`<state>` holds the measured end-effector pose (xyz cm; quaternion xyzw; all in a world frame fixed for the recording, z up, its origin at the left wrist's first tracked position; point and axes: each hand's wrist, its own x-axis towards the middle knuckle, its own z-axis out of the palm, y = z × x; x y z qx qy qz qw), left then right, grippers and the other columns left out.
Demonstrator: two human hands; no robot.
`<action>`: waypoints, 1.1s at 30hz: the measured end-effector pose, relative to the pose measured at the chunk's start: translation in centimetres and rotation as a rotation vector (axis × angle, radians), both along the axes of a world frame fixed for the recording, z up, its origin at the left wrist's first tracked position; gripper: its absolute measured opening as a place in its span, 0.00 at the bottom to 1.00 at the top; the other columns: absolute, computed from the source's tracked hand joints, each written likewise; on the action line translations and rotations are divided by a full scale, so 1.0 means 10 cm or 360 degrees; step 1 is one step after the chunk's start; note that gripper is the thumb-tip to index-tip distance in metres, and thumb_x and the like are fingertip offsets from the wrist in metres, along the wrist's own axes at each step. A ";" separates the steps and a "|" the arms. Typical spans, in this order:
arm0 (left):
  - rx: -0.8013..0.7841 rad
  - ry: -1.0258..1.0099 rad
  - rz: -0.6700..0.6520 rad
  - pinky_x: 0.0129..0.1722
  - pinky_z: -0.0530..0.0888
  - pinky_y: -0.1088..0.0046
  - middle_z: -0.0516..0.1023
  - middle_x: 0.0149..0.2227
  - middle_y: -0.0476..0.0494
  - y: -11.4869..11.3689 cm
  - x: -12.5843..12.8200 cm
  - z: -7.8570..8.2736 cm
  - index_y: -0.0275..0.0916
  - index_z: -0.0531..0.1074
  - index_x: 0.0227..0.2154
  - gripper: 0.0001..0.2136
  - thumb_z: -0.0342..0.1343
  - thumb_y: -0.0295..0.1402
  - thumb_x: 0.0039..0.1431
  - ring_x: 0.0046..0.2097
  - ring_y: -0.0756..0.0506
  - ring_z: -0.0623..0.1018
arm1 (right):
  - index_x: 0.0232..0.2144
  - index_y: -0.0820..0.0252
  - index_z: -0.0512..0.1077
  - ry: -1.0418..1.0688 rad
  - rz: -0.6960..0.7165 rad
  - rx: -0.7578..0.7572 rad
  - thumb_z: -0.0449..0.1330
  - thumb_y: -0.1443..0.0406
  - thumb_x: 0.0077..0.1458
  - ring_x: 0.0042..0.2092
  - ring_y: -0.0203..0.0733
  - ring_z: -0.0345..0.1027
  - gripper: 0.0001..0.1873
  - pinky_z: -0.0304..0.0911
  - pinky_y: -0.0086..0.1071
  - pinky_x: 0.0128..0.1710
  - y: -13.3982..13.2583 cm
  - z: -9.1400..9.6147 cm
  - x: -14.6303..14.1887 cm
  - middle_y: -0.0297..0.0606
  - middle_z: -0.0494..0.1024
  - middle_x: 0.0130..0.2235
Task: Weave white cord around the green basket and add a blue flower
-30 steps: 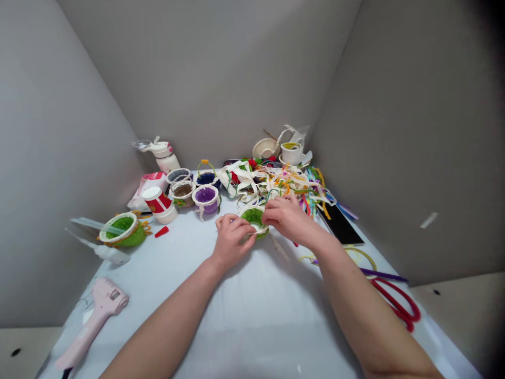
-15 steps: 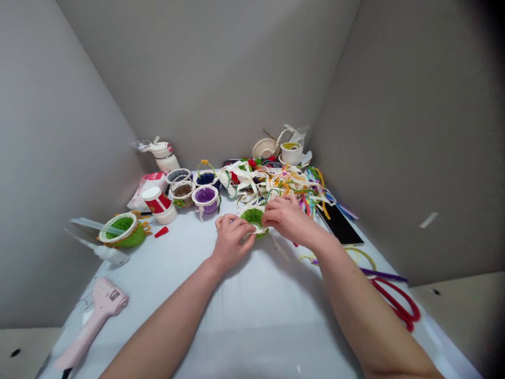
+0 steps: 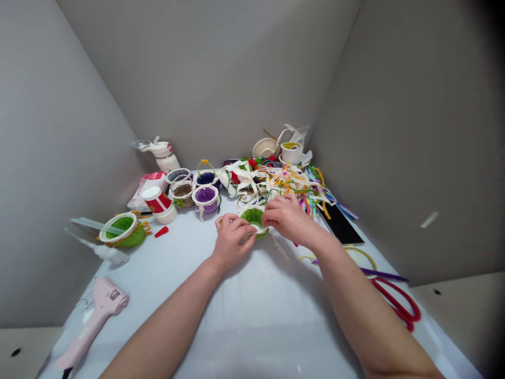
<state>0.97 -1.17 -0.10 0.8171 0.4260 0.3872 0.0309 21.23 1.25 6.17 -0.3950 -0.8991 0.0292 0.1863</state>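
Observation:
A small green basket (image 3: 252, 215) with a white rim stands on the table between my two hands. My left hand (image 3: 233, 239) is closed on its near left side, thumb and fingers at the rim. My right hand (image 3: 284, 217) pinches at the basket's right rim, its fingertips pressed together there. A strip of white lace trim (image 3: 280, 247) hangs down below my right hand; whether the fingers hold the trim, the rim or both is hidden.
A pink glue gun (image 3: 98, 310) lies at the left, near another green basket (image 3: 132, 234). Several small baskets, including a purple one (image 3: 206, 199), stand at the back. Tangled ribbons (image 3: 284, 181) lie behind my hands. On the right are a phone (image 3: 341, 223) and red-handled scissors (image 3: 402, 305).

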 end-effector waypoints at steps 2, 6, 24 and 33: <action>-0.0004 0.0009 0.0003 0.46 0.58 0.58 0.79 0.35 0.46 0.00 0.00 0.00 0.45 0.78 0.32 0.03 0.59 0.33 0.58 0.45 0.41 0.67 | 0.24 0.57 0.74 -0.0001 0.0005 0.0000 0.55 0.73 0.57 0.38 0.40 0.60 0.13 0.42 0.40 0.49 0.00 0.00 0.00 0.34 0.73 0.31; 0.0014 0.0008 0.0001 0.46 0.57 0.58 0.79 0.34 0.47 0.00 0.00 0.01 0.45 0.77 0.31 0.03 0.59 0.32 0.58 0.45 0.42 0.67 | 0.23 0.57 0.73 0.0015 0.0013 -0.0005 0.54 0.73 0.58 0.39 0.40 0.59 0.14 0.42 0.39 0.48 -0.01 0.00 0.01 0.34 0.74 0.30; 0.0047 0.0057 -0.0055 0.45 0.57 0.59 0.80 0.35 0.48 0.00 -0.01 -0.01 0.46 0.78 0.33 0.04 0.58 0.32 0.60 0.45 0.42 0.66 | 0.24 0.57 0.74 0.0000 0.0091 -0.0041 0.56 0.72 0.58 0.40 0.40 0.59 0.13 0.42 0.39 0.48 0.01 -0.04 -0.01 0.33 0.73 0.30; 0.0057 0.0062 -0.0094 0.44 0.56 0.59 0.81 0.36 0.49 0.01 -0.02 -0.01 0.45 0.78 0.33 0.04 0.58 0.33 0.60 0.45 0.42 0.66 | 0.25 0.57 0.75 0.0017 0.0179 0.0042 0.59 0.70 0.59 0.38 0.40 0.58 0.11 0.43 0.38 0.45 0.00 -0.08 -0.06 0.32 0.73 0.29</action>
